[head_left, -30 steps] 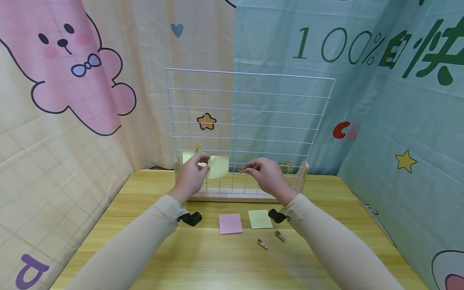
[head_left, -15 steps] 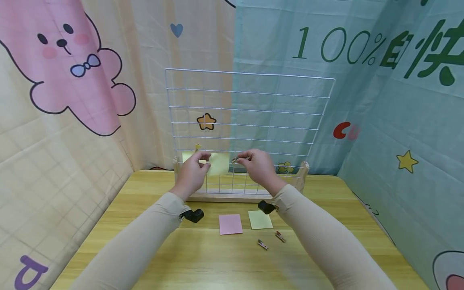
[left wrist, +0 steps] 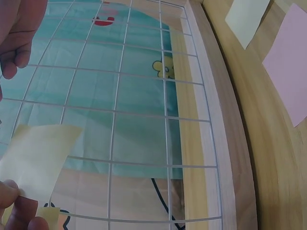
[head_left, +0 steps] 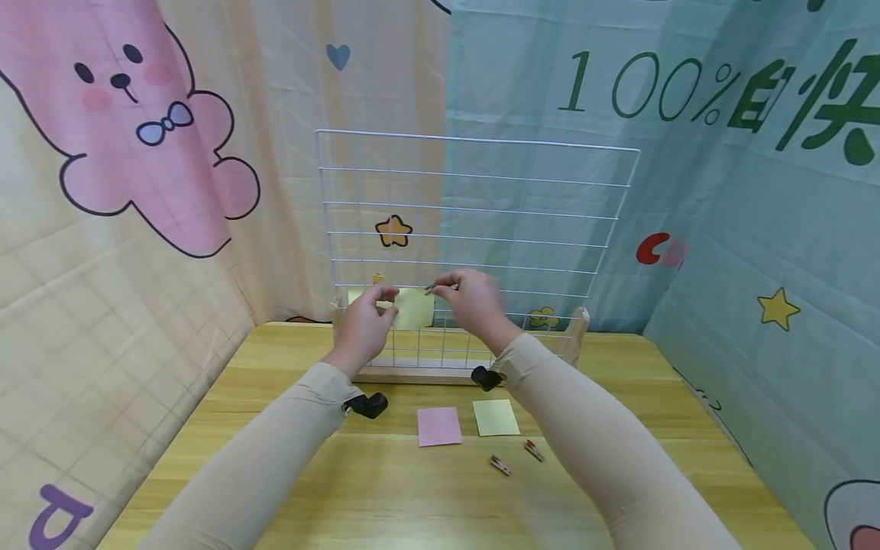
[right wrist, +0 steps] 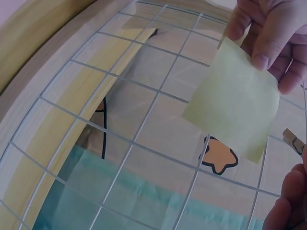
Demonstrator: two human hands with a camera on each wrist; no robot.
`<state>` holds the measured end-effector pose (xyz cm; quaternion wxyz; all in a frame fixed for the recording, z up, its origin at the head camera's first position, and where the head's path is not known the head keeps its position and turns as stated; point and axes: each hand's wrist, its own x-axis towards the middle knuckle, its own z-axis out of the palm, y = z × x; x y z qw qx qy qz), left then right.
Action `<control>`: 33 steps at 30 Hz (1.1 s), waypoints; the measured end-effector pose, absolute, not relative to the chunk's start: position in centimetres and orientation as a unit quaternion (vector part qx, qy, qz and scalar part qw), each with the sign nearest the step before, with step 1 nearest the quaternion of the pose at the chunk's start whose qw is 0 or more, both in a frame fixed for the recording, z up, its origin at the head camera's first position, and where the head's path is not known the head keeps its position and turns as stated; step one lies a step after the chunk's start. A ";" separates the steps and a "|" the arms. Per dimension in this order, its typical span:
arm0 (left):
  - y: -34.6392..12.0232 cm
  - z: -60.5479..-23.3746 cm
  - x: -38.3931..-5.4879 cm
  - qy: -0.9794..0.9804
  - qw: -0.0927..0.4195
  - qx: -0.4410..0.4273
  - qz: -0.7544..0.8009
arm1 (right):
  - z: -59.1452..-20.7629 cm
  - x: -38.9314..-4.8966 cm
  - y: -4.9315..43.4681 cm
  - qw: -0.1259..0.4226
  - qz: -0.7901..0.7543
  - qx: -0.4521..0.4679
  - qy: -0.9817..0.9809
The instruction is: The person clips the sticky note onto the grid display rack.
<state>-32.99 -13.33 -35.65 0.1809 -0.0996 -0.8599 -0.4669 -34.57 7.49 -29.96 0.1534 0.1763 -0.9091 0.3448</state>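
Observation:
My left hand pinches a pale yellow-green sticky note by its left edge, in front of the white wire grid. Thumb and fingertips on the note show in the right wrist view. A small wooden clothespin is pinched in my right hand, its tip close by the note's upper right corner. Another yellow note sits on the grid to the left, partly hidden behind my left hand.
On the table in front of the grid's wooden base lie a pink note, a yellow-green note and two clothespins. Printed curtains hang behind and at both sides.
My right hand has moved left and upward with the clothespin, up to the note's corner. The held note has risen slightly; my left hand has stayed nearly still.

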 end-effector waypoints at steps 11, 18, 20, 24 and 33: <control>-13.4 -36.0 -33.3 -0.861 0.178 -0.094 -0.468 | -29.8 -35.5 5.8 0.162 0.320 0.173 -0.917; -13.4 -35.9 -33.3 -0.861 0.177 -0.089 -0.469 | -29.7 -35.9 5.3 0.159 0.315 0.179 -0.918; -13.3 -35.9 -33.4 -0.858 0.176 -0.090 -0.473 | -29.6 -35.9 5.4 0.154 0.322 0.176 -0.918; -13.3 -35.9 -33.5 -0.854 0.177 -0.094 -0.480 | -29.6 -35.9 5.6 0.153 0.325 0.167 -0.918; -13.4 -36.0 -33.8 -0.860 0.186 -0.091 -0.467 | -29.4 -35.8 5.3 0.158 0.303 0.190 -0.920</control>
